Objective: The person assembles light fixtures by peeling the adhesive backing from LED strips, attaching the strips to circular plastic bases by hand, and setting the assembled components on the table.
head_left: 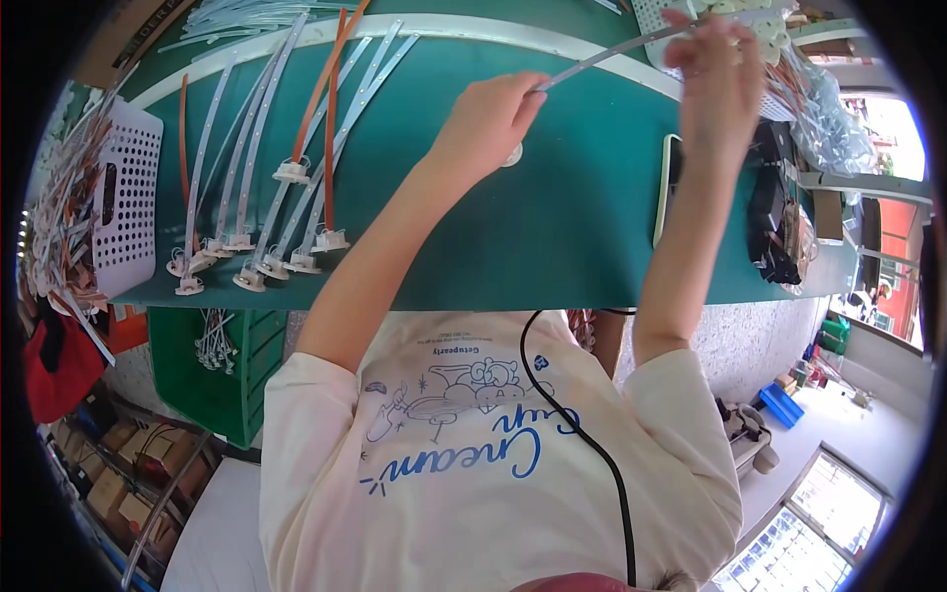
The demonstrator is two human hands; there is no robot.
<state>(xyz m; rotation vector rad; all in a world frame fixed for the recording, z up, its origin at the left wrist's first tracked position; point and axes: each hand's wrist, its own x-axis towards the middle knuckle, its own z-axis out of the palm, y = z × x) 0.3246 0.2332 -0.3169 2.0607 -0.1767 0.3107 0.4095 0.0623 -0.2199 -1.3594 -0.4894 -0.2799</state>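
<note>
My left hand (490, 120) is closed over the middle of the green table, pinching one end of a thin, pale strip (610, 53). It looks like the LED strips lying on the table. From there the strip slants up to the far right. My right hand (718, 74) is raised there where the strip passes, its fingers smeared by motion, so their grip on it is unclear. A small round white piece (514, 156) shows partly from under my left hand. On the left lie several LED strips (258, 123) with white end holders (291, 172), some strips orange-backed.
A white perforated basket (133, 197) full of strips stands at the left edge. Another basket (656, 18) with white parts is at the far right. A phone-like flat object (666, 192) and black items (774, 212) lie right. Below the table sits a green crate (252, 380).
</note>
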